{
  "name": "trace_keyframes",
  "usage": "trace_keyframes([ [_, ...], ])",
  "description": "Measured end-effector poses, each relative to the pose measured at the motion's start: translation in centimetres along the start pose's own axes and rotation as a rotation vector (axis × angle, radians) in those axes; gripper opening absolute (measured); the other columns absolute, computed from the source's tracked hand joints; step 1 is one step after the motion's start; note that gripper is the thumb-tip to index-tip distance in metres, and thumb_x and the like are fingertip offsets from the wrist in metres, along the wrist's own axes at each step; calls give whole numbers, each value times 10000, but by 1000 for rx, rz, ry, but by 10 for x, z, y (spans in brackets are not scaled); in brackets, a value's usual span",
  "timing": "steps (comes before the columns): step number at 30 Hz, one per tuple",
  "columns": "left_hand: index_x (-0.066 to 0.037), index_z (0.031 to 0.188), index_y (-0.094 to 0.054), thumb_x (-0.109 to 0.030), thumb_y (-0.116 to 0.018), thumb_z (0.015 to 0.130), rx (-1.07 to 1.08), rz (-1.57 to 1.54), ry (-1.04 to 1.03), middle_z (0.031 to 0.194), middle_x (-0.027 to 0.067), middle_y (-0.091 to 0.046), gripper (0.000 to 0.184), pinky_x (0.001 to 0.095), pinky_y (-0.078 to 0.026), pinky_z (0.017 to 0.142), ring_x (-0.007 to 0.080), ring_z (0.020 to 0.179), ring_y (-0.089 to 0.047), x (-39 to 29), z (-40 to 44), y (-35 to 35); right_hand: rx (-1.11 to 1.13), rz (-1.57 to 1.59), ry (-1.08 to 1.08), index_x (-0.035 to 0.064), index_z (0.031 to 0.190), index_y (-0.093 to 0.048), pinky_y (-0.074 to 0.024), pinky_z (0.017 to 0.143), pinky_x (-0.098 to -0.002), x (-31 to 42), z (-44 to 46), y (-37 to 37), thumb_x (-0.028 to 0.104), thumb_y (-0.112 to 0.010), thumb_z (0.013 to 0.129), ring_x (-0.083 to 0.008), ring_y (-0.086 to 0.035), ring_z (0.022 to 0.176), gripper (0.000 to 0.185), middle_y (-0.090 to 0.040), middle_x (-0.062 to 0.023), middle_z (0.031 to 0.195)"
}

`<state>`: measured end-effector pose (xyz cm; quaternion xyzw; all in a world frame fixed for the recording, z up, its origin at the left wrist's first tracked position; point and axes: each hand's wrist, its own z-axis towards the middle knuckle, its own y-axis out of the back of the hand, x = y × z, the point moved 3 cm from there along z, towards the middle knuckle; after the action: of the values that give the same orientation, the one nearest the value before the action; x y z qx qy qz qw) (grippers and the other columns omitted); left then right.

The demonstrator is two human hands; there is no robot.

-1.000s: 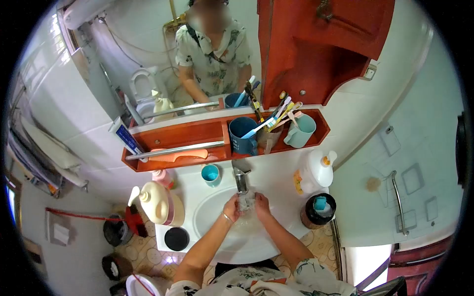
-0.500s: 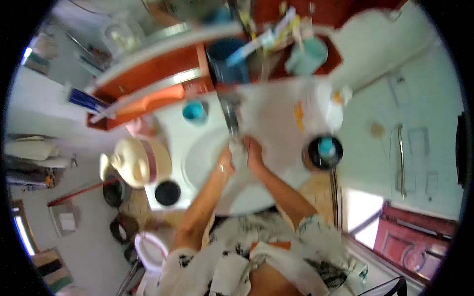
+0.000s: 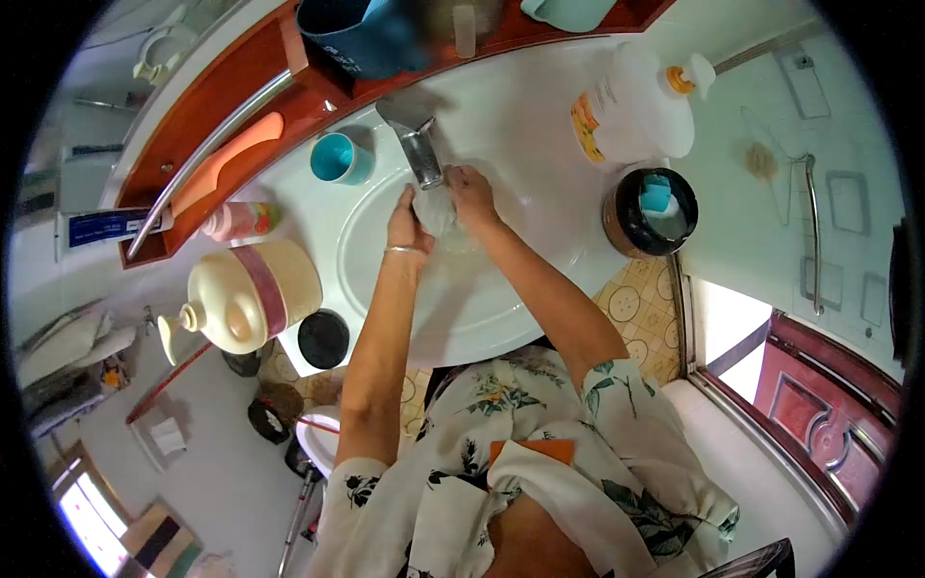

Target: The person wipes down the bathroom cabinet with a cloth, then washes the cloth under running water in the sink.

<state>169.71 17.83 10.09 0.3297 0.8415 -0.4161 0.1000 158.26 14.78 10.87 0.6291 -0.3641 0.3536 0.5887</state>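
Note:
Under the metal faucet (image 3: pixel 417 154) of the white basin (image 3: pixel 358 275), both my hands are around a pale, see-through thing (image 3: pixel 436 209) whose kind I cannot make out. My left hand (image 3: pixel 409 227), with a bracelet at the wrist, has its fingers curled along the left side of it. From the right, my right hand (image 3: pixel 472 197) grips it near its top, close to the spout. Slightly cloudy water seems to lie in the basin below my hands.
Left of the faucet stand a turquoise cup (image 3: pixel 339 159), a pink bottle (image 3: pixel 241 221), a large cream pump bottle (image 3: pixel 252 297) and a black round lid (image 3: pixel 323 339). To the right are a white pump bottle (image 3: pixel 636 106) and an open dark jar (image 3: pixel 650 214). A red-brown shelf (image 3: pixel 337 101) runs behind.
The view has shifted and become sharper, with the shelf now higher in the picture. My hands stay under the faucet around the pale thing; my left palm appears more open to the side.

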Motion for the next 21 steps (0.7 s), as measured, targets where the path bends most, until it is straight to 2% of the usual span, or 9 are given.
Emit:
trace_keyframes([
  [2, -86, 1157, -522, -391, -416, 930, -36, -20, 9, 1028, 85, -614, 395, 364, -487, 844, 226, 952, -598, -2, -1, 4, -78, 95, -160, 3, 897, -540, -423, 706, -461, -1, -5, -5, 250, -411, 897, -402, -540, 790, 279, -571, -197, 849],
  [4, -55, 1145, -535, -356, -410, 936, -1, -28, 34, 1027, 90, -613, 387, 364, -482, 857, 235, 947, -597, 4, -4, 6, -100, 113, 138, 27, 898, -563, -425, 781, -495, 17, -34, -12, 228, -432, 878, -414, -555, 875, 240, -595, -210, 881],
  [7, -23, 1127, -538, -279, -430, 931, -48, -26, -1, 984, 93, -614, 340, 335, -489, 808, 220, 893, -597, 19, -5, 2, -3, -186, 245, 24, 907, -540, -425, 724, -468, 45, -49, -6, 255, -424, 891, -378, -545, 862, 259, -569, -195, 888],
  [9, -7, 1117, -540, -240, -440, 928, -75, -23, -20, 963, 95, -614, 317, 321, -493, 784, 213, 866, -597, 22, -6, 1, -30, -160, 76, 33, 879, -564, -457, 706, -482, 9, -19, -8, 239, -441, 882, -415, -569, 785, 240, -601, -205, 826],
  [11, -45, 1014, -574, -242, -504, 897, -215, 269, -49, 953, 66, -618, 239, 325, -485, 755, 198, 830, -598, 15, -7, -1, 205, -243, 200, 13, 905, -516, -433, 709, -468, 0, 1, 2, 179, -385, 904, -371, -549, 847, 211, -560, -209, 876],
  [15, -32, 1024, -572, -245, -498, 899, -46, 272, -200, 943, 66, -626, 258, 306, -479, 758, 181, 835, -602, -2, -12, 10, -45, -149, 421, 21, 887, -518, -449, 698, -437, 16, 5, 41, 100, -431, 844, -358, -521, 823, 124, -527, -183, 834],
  [17, 19, 1014, -581, -208, -585, 861, -76, 1338, -679, 955, 88, -634, 273, 286, -468, 786, 170, 887, -590, -1, 3, 54, 97, -122, 353, 45, 884, -557, -449, 725, -462, -10, 0, 55, 152, -514, 800, -353, -531, 861, 142, -548, -164, 903],
  [19, 6, 1058, -575, -217, -655, 814, -118, 1197, -624, 951, 88, -636, 340, 303, -460, 810, 179, 933, -580, 9, -14, 63, 227, -516, 491, 44, 906, -552, -446, 732, -458, -53, -8, 45, 131, -587, 729, -354, -521, 855, 201, -530, -144, 917],
  [21, -33, 1148, -530, -306, -639, 818, -249, 883, -191, 1046, 104, -605, 442, 336, -453, 836, 195, 988, -561, 29, -8, 102, 174, -597, 265, 76, 1019, -577, -452, 766, -455, -78, -17, 34, 177, -647, 702, -344, -529, 924, 340, -545, -139, 972],
])
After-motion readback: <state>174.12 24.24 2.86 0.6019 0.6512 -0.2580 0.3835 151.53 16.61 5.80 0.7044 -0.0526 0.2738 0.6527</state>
